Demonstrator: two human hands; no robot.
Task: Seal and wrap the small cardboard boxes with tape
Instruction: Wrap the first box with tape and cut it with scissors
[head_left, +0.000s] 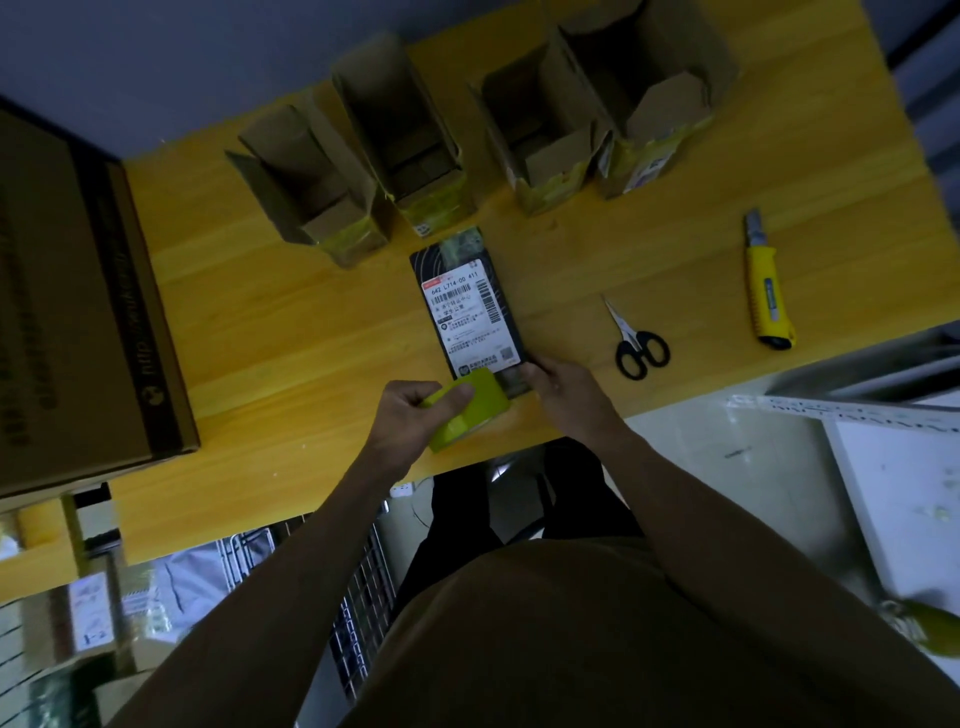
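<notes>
so taping's underway: left hand (410, 415) grips the yellow-green tape roll (467, 410) at the near end of the flat black labelled parcel (470, 306), right hand (563, 387) pinches that end steady. next i'd guess pull tape across.

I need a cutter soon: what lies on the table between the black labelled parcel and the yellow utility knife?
In the head view, black-handled scissors lie between the black parcel and the yellow utility knife; otherwise bare table.

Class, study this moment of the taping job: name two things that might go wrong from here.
1. The left hand grips the yellow tape roll at the dark labelled box; tape may cover the shipping label's barcode.
2. The right hand holds only the near end, so the box may skew.
</notes>
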